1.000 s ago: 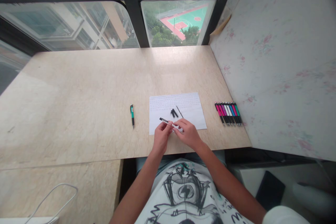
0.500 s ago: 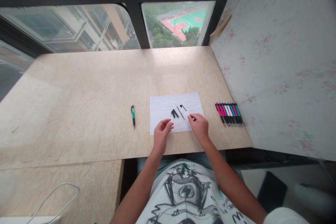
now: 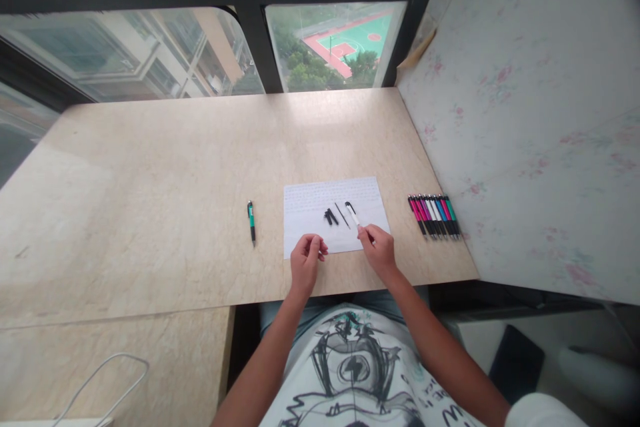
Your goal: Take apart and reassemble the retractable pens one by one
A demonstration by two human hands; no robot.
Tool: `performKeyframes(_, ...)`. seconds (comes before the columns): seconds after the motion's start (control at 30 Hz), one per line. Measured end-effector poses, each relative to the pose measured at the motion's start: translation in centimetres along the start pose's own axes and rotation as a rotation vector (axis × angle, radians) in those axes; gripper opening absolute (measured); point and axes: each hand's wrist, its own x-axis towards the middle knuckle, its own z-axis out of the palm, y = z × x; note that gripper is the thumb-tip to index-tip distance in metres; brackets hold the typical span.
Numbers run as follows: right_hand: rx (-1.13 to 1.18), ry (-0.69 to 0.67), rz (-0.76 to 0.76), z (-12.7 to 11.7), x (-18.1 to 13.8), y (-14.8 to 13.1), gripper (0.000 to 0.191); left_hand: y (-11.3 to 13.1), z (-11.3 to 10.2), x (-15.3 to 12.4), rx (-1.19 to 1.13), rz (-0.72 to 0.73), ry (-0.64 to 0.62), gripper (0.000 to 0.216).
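Observation:
A written-on sheet of paper [image 3: 305, 220] lies in front of me, with small loose pen parts on it. My right hand [image 3: 379, 247] is closed, thumb and fingers pinching the lower end of a white pen barrel [image 3: 353, 215] with a black clip at its top. Left of that barrel lies a thin dark refill [image 3: 343, 215]. Several short black pieces [image 3: 331, 217] sit in a small group beside it. Over the paper's lower left edge, my left hand [image 3: 306, 263] is curled with fingertips together; anything inside them is too small to make out.
A green and black pen [image 3: 251, 223] lies left of the paper. Several coloured pens [image 3: 434, 217] lie in a row at the right, near the wallpapered wall [image 3: 525, 147]. A window frame [image 3: 273, 53] bounds the table's back. A white cable [image 3: 107, 363] lies at lower left.
The white barrel now shows clearly between the black clip and my right fingers. My left fingers have drawn closer together. The loose parts and the other pens stay in place.

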Motion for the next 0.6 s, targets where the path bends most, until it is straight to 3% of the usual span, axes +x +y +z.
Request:
performKeyframes(0.1,0.063,0.002,-0.001,0.6,-0.7,0.4,0.04,-0.7,-0.1,-0.2,0.232,0.138,-0.066,0.025)
performKeyframes(0.23,0.044,0.006,-0.005,1.0,-1.0,1.0,0.039,-1.4,-0.2,-0.2,0.406,0.209,-0.133,0.026)
performKeyframes(0.47,-0.016,0.031,0.026,0.9,-0.8,0.8,0.038,-1.4,-0.3,-0.1,0.402,0.212,-0.122,0.027)
performKeyframes(0.6,-0.215,0.1,0.061,0.5,0.0,0.7,0.021,-1.2,-0.3,-0.2,0.352,0.192,-0.091,0.028)
